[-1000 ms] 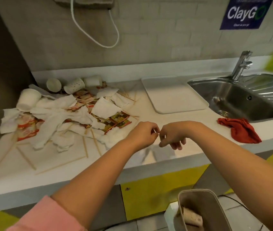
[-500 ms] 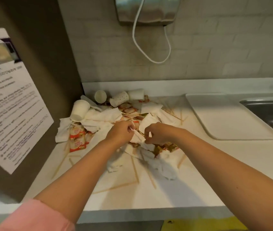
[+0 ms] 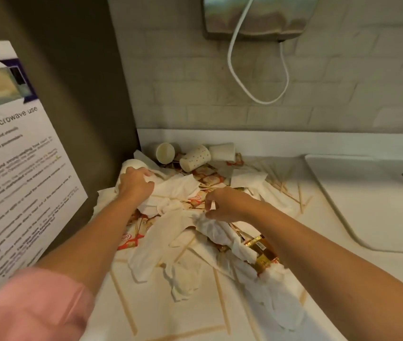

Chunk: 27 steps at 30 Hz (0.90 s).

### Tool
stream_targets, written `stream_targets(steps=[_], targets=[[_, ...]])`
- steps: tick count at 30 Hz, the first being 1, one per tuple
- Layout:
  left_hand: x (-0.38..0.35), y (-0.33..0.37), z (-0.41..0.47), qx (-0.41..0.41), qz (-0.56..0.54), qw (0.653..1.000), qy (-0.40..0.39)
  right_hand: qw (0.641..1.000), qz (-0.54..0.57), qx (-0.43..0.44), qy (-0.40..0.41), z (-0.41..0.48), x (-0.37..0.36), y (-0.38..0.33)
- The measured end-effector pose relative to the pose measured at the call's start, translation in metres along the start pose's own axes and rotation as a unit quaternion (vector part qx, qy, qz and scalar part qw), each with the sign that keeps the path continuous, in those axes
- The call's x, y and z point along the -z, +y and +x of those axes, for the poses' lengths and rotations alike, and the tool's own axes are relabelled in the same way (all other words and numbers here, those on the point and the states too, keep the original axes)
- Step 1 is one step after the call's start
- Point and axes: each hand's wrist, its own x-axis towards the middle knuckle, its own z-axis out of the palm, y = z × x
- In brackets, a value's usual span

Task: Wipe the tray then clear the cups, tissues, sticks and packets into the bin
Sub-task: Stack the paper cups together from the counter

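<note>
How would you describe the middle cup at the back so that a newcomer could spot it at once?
Find the back left corner of the counter, beside the brown wall. Three cups lie in a row there, behind the tissues. The middle cup is the only one with small dots; the left cup and right cup are plain.

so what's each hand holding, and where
The right hand pinches the crumpled tissue by its top end; left hand curls over tissues beside a cup, grip unclear.

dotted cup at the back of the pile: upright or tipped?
Tipped. The dotted cup lies on its side, with its dotted wall facing up and one end toward the camera.
</note>
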Motion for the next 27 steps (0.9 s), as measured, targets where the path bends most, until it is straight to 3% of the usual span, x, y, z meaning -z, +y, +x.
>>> stream_targets(steps=[6, 12, 19, 27], targets=[[-0.002, -0.007, 0.022, 0.065, 0.074, 0.994, 0.052, 1.0, 0.012, 0.017, 0.01, 0.032, 0.014, 0.022], [-0.009, -0.01, 0.041, 0.116, 0.118, 0.985, 0.048, 1.0, 0.007, 0.028, 0.001, 0.059, 0.023, 0.037], [-0.017, -0.013, 0.057, 0.179, 0.056, 0.982, -0.01, 0.999, 0.026, 0.029, 0.016, 0.095, 0.027, 0.052], [-0.006, -0.013, 0.058, 0.133, 0.027, 0.991, -0.018, 0.998, 0.048, -0.002, 0.048, 0.142, 0.031, 0.06]])
